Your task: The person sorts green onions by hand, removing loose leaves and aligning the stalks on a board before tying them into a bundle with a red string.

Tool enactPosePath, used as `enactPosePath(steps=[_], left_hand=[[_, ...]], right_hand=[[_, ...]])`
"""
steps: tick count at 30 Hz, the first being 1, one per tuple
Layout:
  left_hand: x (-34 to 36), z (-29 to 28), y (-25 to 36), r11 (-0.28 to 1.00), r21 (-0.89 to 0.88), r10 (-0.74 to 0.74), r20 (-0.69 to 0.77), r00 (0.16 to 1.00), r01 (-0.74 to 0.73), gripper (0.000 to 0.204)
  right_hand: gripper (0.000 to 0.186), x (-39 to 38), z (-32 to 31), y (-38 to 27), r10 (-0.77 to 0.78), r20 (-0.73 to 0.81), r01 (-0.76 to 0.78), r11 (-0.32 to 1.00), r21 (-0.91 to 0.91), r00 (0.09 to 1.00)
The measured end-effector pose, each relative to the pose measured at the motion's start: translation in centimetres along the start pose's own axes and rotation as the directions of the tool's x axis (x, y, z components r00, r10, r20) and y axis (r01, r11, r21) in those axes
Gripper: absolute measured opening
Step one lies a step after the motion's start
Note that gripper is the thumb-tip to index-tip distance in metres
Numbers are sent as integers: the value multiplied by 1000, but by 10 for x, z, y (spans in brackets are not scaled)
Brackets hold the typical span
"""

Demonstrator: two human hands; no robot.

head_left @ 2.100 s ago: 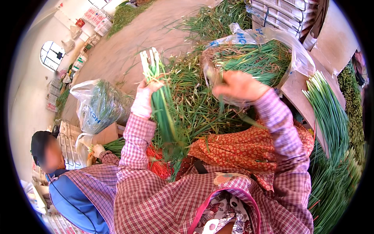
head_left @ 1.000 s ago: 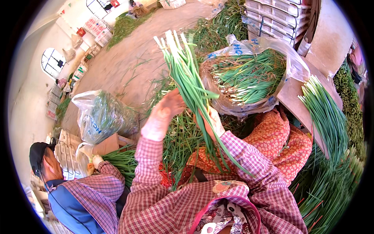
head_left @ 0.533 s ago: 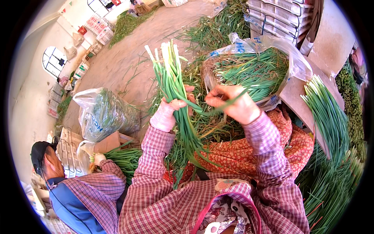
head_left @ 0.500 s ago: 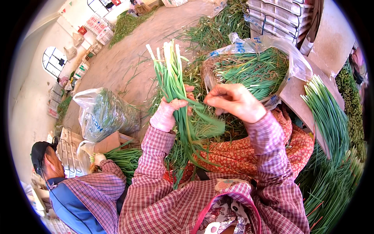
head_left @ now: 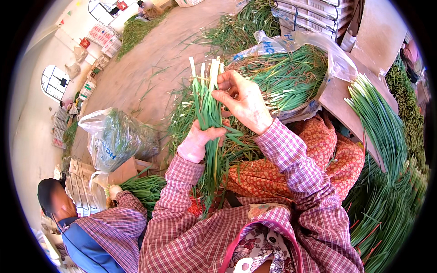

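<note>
A bunch of green stalks with white ends [head_left: 209, 113] stands upright in front of me, its long leaves hanging down. My left hand [head_left: 202, 134] grips it low around the leaves. My right hand [head_left: 239, 100] has its fingers curled at the upper part of the bunch, just below the white ends, pinching at the stalks. Behind my hands lies a heap of loose leaves and trimmings [head_left: 182, 118], and beyond it an open plastic bag [head_left: 341, 66] full of green stalks. Red flowered cloth [head_left: 309, 150] covers my lap.
At right, a board [head_left: 334, 102] bears trimmed stalks [head_left: 378, 118], beside more greens [head_left: 382, 223]. Stacked white crates [head_left: 305, 16] stand behind. At left are a filled plastic bag [head_left: 116, 145] and a co-worker [head_left: 95, 232] with greens. The floor [head_left: 132, 82] stretches toward a distant seated person [head_left: 148, 9].
Since half a second ago my right hand has moved up and left onto the white end of the bunch, from its side. My left hand still grips the bunch, now slightly lower in view.
</note>
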State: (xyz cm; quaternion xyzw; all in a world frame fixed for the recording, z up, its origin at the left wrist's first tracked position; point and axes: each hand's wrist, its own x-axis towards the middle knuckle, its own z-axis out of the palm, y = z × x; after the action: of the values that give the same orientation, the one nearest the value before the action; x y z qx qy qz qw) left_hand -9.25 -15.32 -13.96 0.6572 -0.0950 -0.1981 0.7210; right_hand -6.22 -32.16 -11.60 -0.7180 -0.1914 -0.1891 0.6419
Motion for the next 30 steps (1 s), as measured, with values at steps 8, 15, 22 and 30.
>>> enactPosePath(steps=[8,15,22,30], left_hand=[[1,-9,-12,968,-249,-28,32,999,35,59],[-12,-53,-35,981,-194,-25,-245,969,-24,49],[-15,-60,-45,995,-43,49,-547,836,-86,48],[-8,-14,-30,964,-238,39,-308,951,-116,49]], right_hand=[[12,-8,-8,13,-266,-66,237,928,-287,962],[5,18,-95,30,-313,-476,120,912,-393,822],[24,-20,-84,47,116,-10,-58,421,-905,993],[32,-18,10,5,82,49,-70,975,-212,995]])
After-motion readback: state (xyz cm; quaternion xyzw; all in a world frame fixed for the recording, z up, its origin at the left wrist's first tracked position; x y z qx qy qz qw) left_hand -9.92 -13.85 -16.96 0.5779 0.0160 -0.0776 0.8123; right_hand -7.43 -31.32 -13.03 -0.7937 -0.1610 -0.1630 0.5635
